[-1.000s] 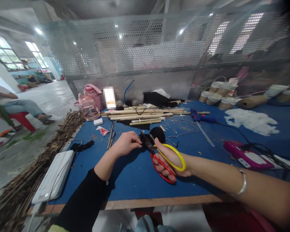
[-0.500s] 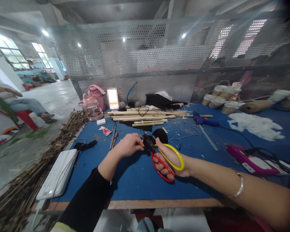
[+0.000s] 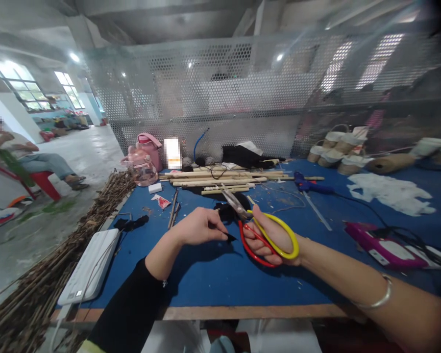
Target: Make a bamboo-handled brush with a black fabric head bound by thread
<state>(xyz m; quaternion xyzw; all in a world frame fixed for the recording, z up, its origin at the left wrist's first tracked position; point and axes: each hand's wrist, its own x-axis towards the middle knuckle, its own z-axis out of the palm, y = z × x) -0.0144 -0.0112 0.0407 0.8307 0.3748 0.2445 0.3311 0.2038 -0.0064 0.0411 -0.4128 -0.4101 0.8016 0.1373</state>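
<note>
My right hand [image 3: 266, 240] is wrapped round the red and yellow handles of a pair of scissors [image 3: 237, 202]. The blades point up and to the left, slightly parted. Lower and to the left, my left hand [image 3: 202, 226] pinches a small piece of black material [image 3: 231, 238], its dark tip poking out past the fingers. Whether it is cloth or tape I cannot tell. Behind the blades lies a black bundle [image 3: 226, 212] on the blue table, partly covered by the scissors and my left hand.
Thin wooden sticks [image 3: 220, 179] lie across the back. A blue glue gun [image 3: 310, 184], white cloth [image 3: 391, 193] and purple box [image 3: 385, 245] are on the right. A white power strip [image 3: 90, 267] lies left, beside dry twigs [image 3: 33, 274]. A person [image 3: 33, 154] sits far left.
The scissors have moved right and away from my left hand, their blades now clear of the black material. My left hand has shifted slightly right and down, holding the small black piece.
</note>
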